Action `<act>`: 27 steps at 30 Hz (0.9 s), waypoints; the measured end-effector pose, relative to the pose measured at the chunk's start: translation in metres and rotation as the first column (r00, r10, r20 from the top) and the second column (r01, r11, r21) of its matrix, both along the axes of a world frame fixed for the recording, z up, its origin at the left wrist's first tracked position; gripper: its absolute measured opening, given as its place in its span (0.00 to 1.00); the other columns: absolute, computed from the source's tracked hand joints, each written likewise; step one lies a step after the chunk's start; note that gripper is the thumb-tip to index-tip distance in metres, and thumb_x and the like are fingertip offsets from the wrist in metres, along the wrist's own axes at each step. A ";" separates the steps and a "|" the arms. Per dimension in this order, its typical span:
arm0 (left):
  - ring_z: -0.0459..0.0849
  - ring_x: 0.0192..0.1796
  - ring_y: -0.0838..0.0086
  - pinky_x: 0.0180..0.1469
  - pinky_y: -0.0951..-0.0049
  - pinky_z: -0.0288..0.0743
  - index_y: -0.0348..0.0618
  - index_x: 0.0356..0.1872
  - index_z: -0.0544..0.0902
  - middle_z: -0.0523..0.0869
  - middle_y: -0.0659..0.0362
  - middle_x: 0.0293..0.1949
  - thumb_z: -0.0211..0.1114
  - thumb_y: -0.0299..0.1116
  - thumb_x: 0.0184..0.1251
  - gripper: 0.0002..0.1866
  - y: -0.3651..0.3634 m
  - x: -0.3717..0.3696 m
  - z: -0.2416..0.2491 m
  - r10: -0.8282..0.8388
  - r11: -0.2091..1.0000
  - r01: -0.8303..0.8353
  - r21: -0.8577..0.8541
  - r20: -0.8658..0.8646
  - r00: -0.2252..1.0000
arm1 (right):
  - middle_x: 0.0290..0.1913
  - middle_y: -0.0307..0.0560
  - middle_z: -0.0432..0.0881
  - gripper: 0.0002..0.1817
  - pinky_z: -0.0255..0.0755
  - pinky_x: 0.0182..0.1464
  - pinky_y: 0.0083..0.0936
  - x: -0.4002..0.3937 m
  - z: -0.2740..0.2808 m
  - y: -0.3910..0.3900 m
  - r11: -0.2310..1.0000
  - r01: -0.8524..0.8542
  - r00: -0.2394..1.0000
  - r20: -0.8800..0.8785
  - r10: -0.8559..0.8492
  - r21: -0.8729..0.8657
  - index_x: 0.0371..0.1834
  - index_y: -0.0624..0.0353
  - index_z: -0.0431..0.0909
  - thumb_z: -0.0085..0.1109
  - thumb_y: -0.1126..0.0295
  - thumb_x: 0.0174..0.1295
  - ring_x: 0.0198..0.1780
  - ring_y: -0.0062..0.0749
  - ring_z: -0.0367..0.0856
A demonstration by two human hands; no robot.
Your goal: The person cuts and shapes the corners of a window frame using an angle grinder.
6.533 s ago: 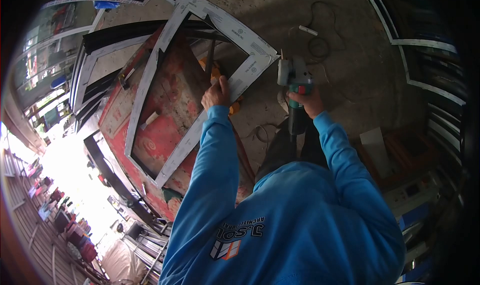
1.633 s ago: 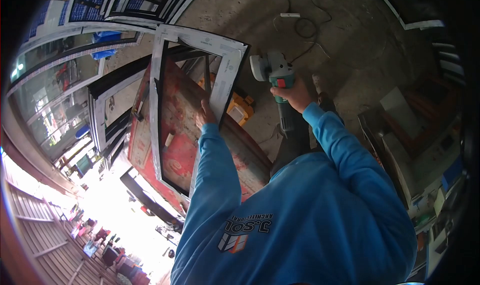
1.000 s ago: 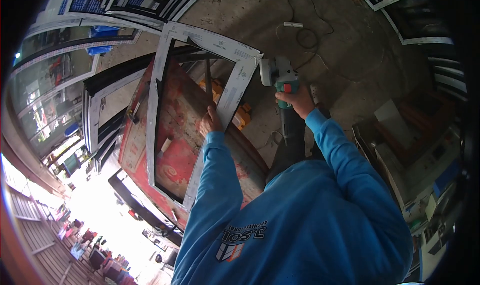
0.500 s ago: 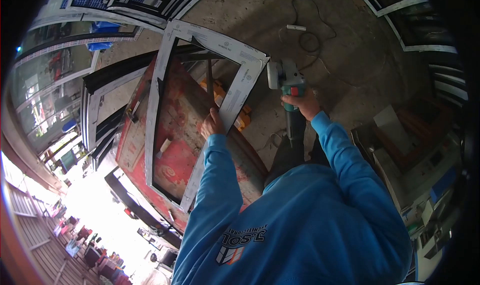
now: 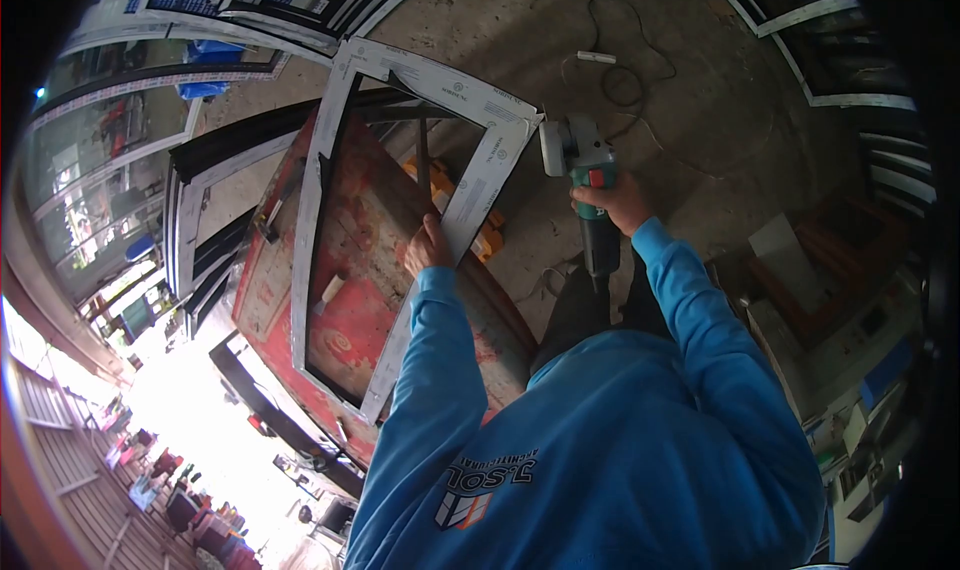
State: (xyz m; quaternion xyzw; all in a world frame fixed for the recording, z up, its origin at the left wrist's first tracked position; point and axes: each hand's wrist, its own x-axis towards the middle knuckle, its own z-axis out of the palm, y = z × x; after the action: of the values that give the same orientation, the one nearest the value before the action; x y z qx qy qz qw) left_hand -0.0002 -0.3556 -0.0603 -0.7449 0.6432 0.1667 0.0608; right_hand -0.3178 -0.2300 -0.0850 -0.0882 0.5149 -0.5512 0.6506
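Right hand [image 5: 612,202] is wrapped around the body of a green-and-black angle grinder with a red switch [image 5: 596,195]; its head sits at the near corner of a white-filmed rectangular window frame [image 5: 478,182]. Left hand [image 5: 429,248] grips that frame's side member. Frame lies over a worn red table [image 5: 365,300], one corner overhanging the edge. Yellow plastic object [image 5: 488,240] is partly visible below the frame. Black cable [image 5: 622,86] lies loosely looped on the concrete floor [image 5: 700,120].

Top [image 5: 620,450] was blue, long-sleeved. Print [image 5: 490,477] at 6 o'clock read "J.SOL", above a white-and-orange emblem [image 5: 463,510] in wearer's view; trousers [image 5: 578,315] were dark.
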 end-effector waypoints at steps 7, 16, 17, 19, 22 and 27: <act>0.85 0.50 0.47 0.57 0.52 0.75 0.48 0.47 0.90 0.89 0.43 0.43 0.36 0.61 0.76 0.36 0.000 -0.001 0.000 0.002 1.000 -0.001 -0.020 0.030 1.000 | 0.37 0.43 0.85 0.20 0.82 0.41 0.30 -0.003 -0.012 0.009 0.998 -0.060 0.995 -0.083 0.058 -0.016 0.44 0.61 0.81 0.77 0.69 0.50 0.37 0.30 0.87; 0.85 0.51 0.48 0.57 0.52 0.74 0.47 0.50 0.89 0.88 0.42 0.44 0.37 0.62 0.76 0.36 0.000 -0.002 0.002 -0.024 0.998 0.023 -0.053 -0.021 0.999 | 0.37 0.42 0.84 0.20 0.81 0.40 0.29 -0.012 -0.002 0.046 0.993 -0.094 0.993 -0.072 0.090 -0.067 0.44 0.59 0.80 0.77 0.68 0.49 0.37 0.27 0.85; 0.85 0.51 0.48 0.57 0.52 0.74 0.47 0.50 0.89 0.88 0.42 0.44 0.37 0.62 0.76 0.36 0.000 0.000 -0.001 -0.033 0.998 0.032 -0.055 -0.019 0.999 | 0.37 0.41 0.84 0.21 0.81 0.40 0.29 -0.014 0.000 0.053 0.994 -0.082 0.995 -0.068 0.077 -0.075 0.44 0.59 0.80 0.77 0.68 0.49 0.36 0.27 0.85; 0.86 0.50 0.49 0.57 0.56 0.74 0.46 0.49 0.89 0.89 0.44 0.39 0.45 0.60 0.75 0.32 -0.001 0.009 -0.012 0.000 0.993 -0.012 -0.117 -0.099 0.995 | 0.36 0.41 0.83 0.21 0.81 0.40 0.29 -0.021 0.007 0.069 0.998 -0.023 0.995 -0.094 0.018 -0.055 0.45 0.59 0.79 0.77 0.69 0.49 0.37 0.27 0.85; 0.85 0.48 0.51 0.58 0.59 0.74 0.42 0.47 0.88 0.88 0.45 0.41 0.55 0.56 0.72 0.26 -0.008 0.007 -0.010 0.026 0.992 -0.066 -0.110 -0.331 0.943 | 0.36 0.42 0.83 0.22 0.81 0.41 0.29 -0.039 0.012 0.091 0.998 0.060 0.993 -0.095 -0.062 -0.023 0.46 0.60 0.78 0.77 0.70 0.49 0.37 0.28 0.85; 0.77 0.58 0.47 0.61 0.53 0.72 0.46 0.51 0.84 0.75 0.47 0.62 0.73 0.39 0.57 0.20 -0.018 -0.075 0.022 -0.577 0.781 0.393 -0.486 -0.319 0.752 | 0.39 0.45 0.84 0.23 0.83 0.41 0.32 -0.074 0.004 0.128 0.992 0.118 0.990 -0.079 -0.115 0.040 0.49 0.63 0.78 0.76 0.71 0.50 0.37 0.32 0.86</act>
State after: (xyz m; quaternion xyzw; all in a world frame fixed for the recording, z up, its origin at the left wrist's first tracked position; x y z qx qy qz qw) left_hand -0.0756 -0.3735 -0.0381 -0.4841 0.8329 0.1817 -0.1971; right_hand -0.3917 -0.1025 -0.0806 -0.0643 0.5559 -0.5728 0.5989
